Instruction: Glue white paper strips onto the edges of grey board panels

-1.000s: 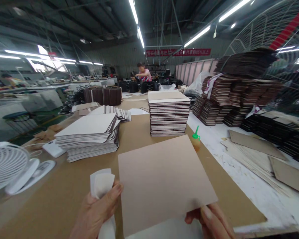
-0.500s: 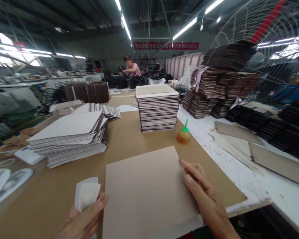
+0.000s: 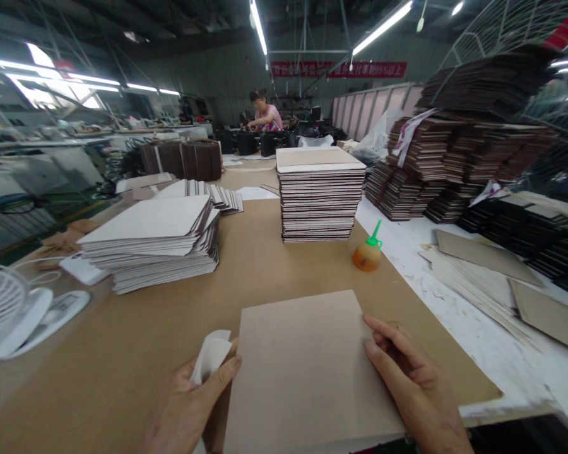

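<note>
A square tan cardboard sheet lies flat on the brown table cover close to me. My left hand rests at its left edge, fingers closed round a folded white cloth. At the sheet's right edge my right hand lies with fingers stretched out, fingertips touching the sheet. An orange glue bottle with a green cap stands beyond the sheet to the right.
A fanned stack of white boards sits at the left, a tall square stack in the middle. Dark board piles and loose cardboard sheets fill the right. A white fan stands far left. A person works far back.
The sheet was held up tilted a second ago; now it lies flat on the table. My right hand moved from under its corner onto its right edge.
</note>
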Demonstrator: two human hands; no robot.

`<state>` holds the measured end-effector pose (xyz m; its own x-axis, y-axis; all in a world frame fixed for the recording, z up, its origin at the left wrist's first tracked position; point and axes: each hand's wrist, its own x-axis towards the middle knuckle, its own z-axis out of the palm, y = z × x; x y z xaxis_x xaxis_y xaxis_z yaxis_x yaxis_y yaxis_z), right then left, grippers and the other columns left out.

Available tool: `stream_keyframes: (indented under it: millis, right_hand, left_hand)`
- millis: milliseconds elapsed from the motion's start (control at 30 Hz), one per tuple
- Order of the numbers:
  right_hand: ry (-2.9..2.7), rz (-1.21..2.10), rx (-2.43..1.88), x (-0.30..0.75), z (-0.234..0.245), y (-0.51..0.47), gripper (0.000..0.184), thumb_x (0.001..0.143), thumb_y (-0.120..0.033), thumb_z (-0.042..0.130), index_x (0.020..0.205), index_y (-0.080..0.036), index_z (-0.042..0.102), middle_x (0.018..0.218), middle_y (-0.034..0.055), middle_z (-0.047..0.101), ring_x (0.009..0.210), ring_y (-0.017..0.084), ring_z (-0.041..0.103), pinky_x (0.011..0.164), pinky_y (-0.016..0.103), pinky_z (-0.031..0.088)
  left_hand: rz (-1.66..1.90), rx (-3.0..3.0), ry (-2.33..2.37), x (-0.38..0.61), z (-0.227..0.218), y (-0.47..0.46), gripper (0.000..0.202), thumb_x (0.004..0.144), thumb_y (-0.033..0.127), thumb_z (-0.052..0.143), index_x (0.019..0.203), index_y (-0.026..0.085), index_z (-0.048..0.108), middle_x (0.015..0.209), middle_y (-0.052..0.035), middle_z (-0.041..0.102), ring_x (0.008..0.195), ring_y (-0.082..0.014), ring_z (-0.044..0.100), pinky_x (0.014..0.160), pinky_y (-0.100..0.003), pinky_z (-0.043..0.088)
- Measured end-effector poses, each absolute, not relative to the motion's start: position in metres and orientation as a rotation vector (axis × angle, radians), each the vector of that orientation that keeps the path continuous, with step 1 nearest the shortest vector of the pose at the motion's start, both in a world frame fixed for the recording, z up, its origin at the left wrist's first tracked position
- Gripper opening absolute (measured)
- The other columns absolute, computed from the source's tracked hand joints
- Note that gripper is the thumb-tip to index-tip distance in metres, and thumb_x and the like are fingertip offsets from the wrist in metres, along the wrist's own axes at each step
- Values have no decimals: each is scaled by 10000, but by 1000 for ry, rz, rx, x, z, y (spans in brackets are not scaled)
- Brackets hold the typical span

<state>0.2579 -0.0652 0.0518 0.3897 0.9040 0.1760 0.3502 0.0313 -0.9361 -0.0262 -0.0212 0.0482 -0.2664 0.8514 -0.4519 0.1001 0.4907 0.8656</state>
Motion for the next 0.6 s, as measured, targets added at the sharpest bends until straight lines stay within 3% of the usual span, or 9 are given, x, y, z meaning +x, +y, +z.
stream_keyframes:
  millis: [167,267,400,600]
  right_hand:
    - [-1312,650,-1741,276,40,-71,347,830,-444,600,1092,-236,688,893,27,629,821,161,622,708,182,518]
    - [-1452,624,-1795,283,38,-69,343,833,-457,579,1070,-234,688,877,17,646,801,155,644,685,170,527]
    - [-1549,600,-1856,288,37,-62,338,835,-474,568,1044,-234,679,860,6,654,759,147,661,639,167,537]
    - [-1682,609,-1916,291,32,-50,356,862,-467,557,1137,-253,628,910,0,648,769,140,664,648,174,548]
  left_hand:
    - [742,959,1533,-29,45,-26,530,690,571,684,1057,190,656,781,-4,720,718,-252,676,563,-259,513]
    - [644,1185,1541,-31,44,-24,411,751,564,620,936,203,686,811,9,717,809,-245,669,657,-238,509]
    - [513,1373,1598,-30,41,-18,340,789,526,576,779,206,689,745,30,695,725,-208,649,612,-205,472]
    - [535,1448,1560,-28,45,-5,318,813,464,553,989,260,721,848,40,711,818,-204,661,698,-213,499]
